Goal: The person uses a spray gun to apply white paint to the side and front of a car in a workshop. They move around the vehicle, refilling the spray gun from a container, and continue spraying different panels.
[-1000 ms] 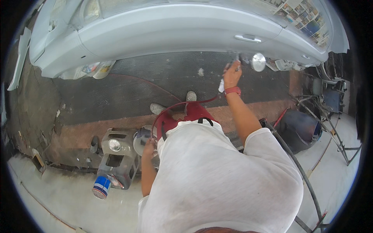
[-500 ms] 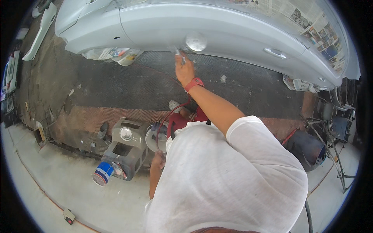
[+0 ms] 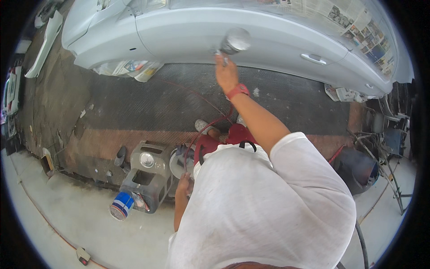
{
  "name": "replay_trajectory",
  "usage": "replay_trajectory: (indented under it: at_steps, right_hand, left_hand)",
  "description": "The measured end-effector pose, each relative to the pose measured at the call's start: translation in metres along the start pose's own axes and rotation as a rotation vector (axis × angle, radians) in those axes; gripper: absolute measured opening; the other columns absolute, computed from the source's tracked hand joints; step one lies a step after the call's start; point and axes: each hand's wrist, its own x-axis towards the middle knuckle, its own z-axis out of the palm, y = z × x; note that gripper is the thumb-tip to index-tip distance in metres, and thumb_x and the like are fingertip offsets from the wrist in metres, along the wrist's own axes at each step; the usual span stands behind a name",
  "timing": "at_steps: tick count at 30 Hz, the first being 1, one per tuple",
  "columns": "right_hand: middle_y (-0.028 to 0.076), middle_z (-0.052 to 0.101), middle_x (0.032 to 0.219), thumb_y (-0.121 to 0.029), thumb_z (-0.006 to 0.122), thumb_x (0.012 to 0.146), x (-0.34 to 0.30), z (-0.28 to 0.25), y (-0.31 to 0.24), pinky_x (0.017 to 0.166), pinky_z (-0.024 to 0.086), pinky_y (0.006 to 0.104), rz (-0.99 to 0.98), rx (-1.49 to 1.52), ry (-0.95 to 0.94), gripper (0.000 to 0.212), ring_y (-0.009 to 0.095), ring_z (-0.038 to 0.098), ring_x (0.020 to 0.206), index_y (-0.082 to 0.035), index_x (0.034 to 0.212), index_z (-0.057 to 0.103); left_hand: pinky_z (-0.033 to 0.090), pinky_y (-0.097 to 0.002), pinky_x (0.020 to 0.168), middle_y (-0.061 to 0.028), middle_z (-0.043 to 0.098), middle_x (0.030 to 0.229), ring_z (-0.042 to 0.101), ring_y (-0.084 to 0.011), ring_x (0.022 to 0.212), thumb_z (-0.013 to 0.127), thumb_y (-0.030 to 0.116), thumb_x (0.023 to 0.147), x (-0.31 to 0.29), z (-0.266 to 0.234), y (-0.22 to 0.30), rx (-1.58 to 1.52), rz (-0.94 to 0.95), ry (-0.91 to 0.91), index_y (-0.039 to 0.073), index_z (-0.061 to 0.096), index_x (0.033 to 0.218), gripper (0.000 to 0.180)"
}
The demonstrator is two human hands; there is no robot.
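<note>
Near the left hand [image 3: 184,183]: bucket [image 3: 175,167], stool [image 3: 155,169], can [image 3: 121,206].

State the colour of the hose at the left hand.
The hose is dark red, clearest in head view.

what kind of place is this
Probably a car paint shop: a pale car partly covered with newspaper, what looks like a spray gun in the right hand, and a red hose in the left hand.

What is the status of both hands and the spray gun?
Right hand gripping spray gun, in front of car door. Left hand holding red hose. Hose crossing over legs.
</note>
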Motion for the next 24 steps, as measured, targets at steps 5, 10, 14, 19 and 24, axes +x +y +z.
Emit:
replay_trajectory:
  at_steps: [5, 10, 14, 19, 24]
  right_hand:
    - [0.029, 0.075, 0.099, -0.043, 0.053, 0.108, -0.006, -0.117, 0.086, 0.084, 0.055, 0.0541, 0.039, -0.075, 0.158, 0.051, 0.050, 0.072, 0.096, -0.004, 0.138, 0.066]
    - [0.024, 0.075, 0.089, -0.038, 0.054, 0.108, -0.008, -0.218, 0.141, 0.076, 0.055, 0.0511, 0.111, -0.131, 0.330, 0.046, 0.044, 0.074, 0.086, -0.001, 0.132, 0.070]
    - [0.023, 0.074, 0.084, -0.042, 0.054, 0.109, 0.000, -0.288, 0.169, 0.073, 0.055, 0.0467, 0.203, -0.045, 0.377, 0.053, 0.037, 0.075, 0.081, 0.005, 0.128, 0.069]
    - [0.009, 0.063, 0.068, -0.053, 0.054, 0.108, 0.015, -0.375, 0.214, 0.059, 0.051, 0.0383, 0.238, 0.023, 0.548, 0.061, 0.021, 0.063, 0.060, 0.006, 0.106, 0.070]
    - [0.007, 0.061, 0.066, -0.057, 0.052, 0.108, 0.041, -0.457, 0.219, 0.050, 0.045, 0.0327, 0.323, 0.112, 0.668, 0.063, 0.016, 0.058, 0.053, 0.000, 0.085, 0.061]
  left_hand:
    - [0.053, -0.0513, 0.096, -0.0143, 0.061, 0.136, 0.057, -0.0301, 0.125, 0.049, 0.039, 0.112, 0.003, 0.024, 0.067, 0.161, -0.004, -0.062, 0.007, 0.050, 0.147, 0.048]
    - [0.054, -0.0407, 0.088, -0.0089, 0.070, 0.113, 0.065, -0.0224, 0.103, 0.054, 0.036, 0.111, 0.016, 0.052, 0.111, 0.314, 0.184, 0.013, 0.003, 0.060, 0.132, 0.040]
    - [0.052, -0.0346, 0.078, -0.0058, 0.070, 0.097, 0.064, -0.0168, 0.087, 0.057, 0.032, 0.110, 0.017, 0.074, 0.148, 0.387, 0.327, 0.017, 0.003, 0.065, 0.119, 0.031]
    - [0.053, -0.0371, 0.076, -0.0064, 0.069, 0.089, 0.065, -0.0182, 0.079, 0.057, 0.030, 0.109, -0.010, 0.110, 0.211, 0.367, 0.289, -0.083, 0.003, 0.065, 0.116, 0.029]
    - [0.054, -0.0416, 0.080, -0.0127, 0.072, 0.093, 0.069, -0.0252, 0.084, 0.057, 0.035, 0.108, -0.010, 0.130, 0.224, 0.584, 0.440, -0.028, 0.004, 0.065, 0.118, 0.033]
